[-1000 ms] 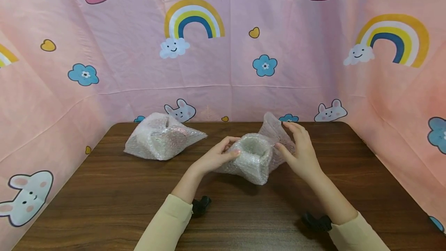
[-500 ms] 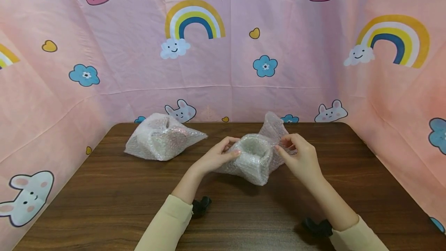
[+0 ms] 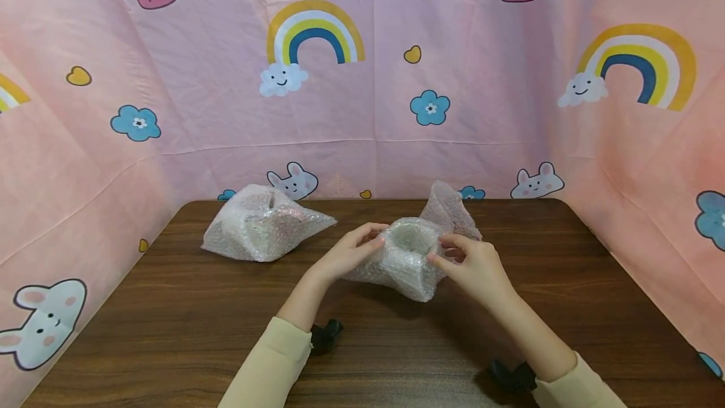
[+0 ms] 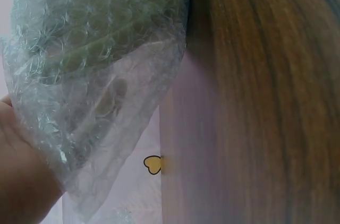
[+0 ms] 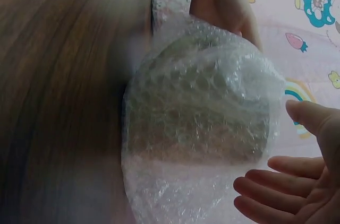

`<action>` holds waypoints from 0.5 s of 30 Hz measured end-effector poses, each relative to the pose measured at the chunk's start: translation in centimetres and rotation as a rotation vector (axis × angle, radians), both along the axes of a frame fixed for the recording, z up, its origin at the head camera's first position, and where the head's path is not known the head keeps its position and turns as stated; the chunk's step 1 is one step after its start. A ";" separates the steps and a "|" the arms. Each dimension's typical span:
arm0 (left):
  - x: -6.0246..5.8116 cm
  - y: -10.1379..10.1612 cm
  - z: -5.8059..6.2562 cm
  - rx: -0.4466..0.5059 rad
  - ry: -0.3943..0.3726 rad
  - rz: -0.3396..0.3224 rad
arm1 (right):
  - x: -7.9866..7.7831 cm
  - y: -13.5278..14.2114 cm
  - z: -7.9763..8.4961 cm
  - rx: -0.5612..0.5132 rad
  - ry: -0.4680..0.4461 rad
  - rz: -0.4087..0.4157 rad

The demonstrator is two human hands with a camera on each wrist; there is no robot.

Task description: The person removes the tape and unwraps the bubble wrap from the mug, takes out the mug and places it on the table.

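Note:
A bubble-wrapped bundle [image 3: 412,269] stands on the table, its round opening facing up and a loose flap of wrap [image 3: 444,206] sticking up behind it. Through the plastic a rounded greenish shape shows; its kind is hidden. My left hand [image 3: 352,250] holds the bundle's left side, thumb near the rim and fingers behind. At the right side is my right hand [image 3: 474,264], with thumb and fingers spread close to the rim. In the right wrist view the right fingers [image 5: 276,189] are extended beside the wrap. The left wrist view shows a thin corner of plastic [image 4: 101,181] hanging past the left hand.
A second bubble-wrapped bundle [image 3: 263,225] lies at the back left of the dark wooden table [image 3: 170,332]. A pink printed cloth [image 3: 374,112] hangs behind and along both sides. Black wrist-camera mounts [image 3: 327,335] sit under the forearms.
My right hand has let go of the loose flap and come left and down to the bundle's right rim. My left hand has shifted slightly left along its side. The second bundle has stayed put.

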State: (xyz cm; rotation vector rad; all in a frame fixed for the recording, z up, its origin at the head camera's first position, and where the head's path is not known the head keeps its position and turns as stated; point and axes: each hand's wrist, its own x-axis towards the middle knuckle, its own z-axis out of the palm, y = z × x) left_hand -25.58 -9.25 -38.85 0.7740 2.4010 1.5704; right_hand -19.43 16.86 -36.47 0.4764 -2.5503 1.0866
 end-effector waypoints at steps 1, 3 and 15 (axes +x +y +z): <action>0.0 0.0 0.0 0.002 0.005 0.003 | 0.1 -0.1 0.0 0.002 -0.016 0.009; 0.0 0.0 0.1 0.015 -0.005 0.010 | 0.1 -0.2 -0.1 0.011 -0.037 0.032; 0.0 0.2 0.1 0.065 0.042 0.052 | -0.2 -0.5 -0.8 -0.002 -0.002 0.091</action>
